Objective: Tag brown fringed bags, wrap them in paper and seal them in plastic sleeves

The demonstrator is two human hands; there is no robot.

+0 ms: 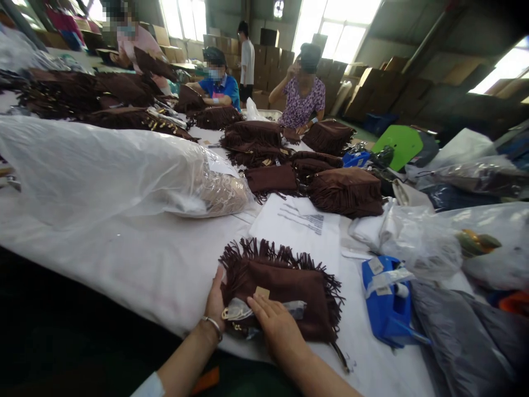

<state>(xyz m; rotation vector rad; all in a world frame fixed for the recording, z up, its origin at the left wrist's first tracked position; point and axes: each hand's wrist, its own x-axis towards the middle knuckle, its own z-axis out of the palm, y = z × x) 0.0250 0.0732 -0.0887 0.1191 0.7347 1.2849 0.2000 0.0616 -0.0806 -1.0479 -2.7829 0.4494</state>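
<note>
A dark brown fringed bag [289, 281] lies flat on the white-covered table in front of me, with fringe along its far and right edges. My left hand [215, 300] holds the bag's left edge, its fingers partly hidden by the fringe. Across the bag's front lies my right hand [278, 324], fingers stretched out and pressing down. Under and beside those fingers is a clear plastic-wrapped strip [295, 310], with gold-coloured hardware at its left end. A small tan tag [262, 293] shows just above the fingertips.
Behind the bag lies a printed white sheet [289, 220]. A blue tape dispenser [386, 300] stands to the right, near plastic bags [421, 237]. A large filled plastic bag [124, 171] lies left. More brown fringed bags [347, 190] are piled farther back, where several people work.
</note>
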